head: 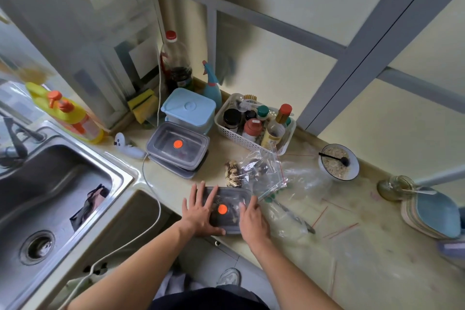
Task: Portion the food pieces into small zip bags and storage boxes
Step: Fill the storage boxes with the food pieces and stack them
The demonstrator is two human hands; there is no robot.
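Observation:
A grey storage box (230,197) with an orange dot on its lid lies at the counter's front edge. My left hand (200,211) rests flat on the left part of the lid, fingers spread. My right hand (254,221) presses on the lid's right side. Food pieces show dimly through the lid. Behind the box lies a small heap of brown and pale food pieces (232,173), partly under a clear zip bag (264,173) with a red seal line. Two more grey storage boxes (177,150) are stacked farther back.
A steel sink (57,184) lies to the left. A pale blue box (188,109), a white basket of bottles (254,124) and a dark bottle (177,63) stand at the back. A bowl with a black spoon (338,162), loose zip bags (347,229) and stacked plates (435,214) lie right.

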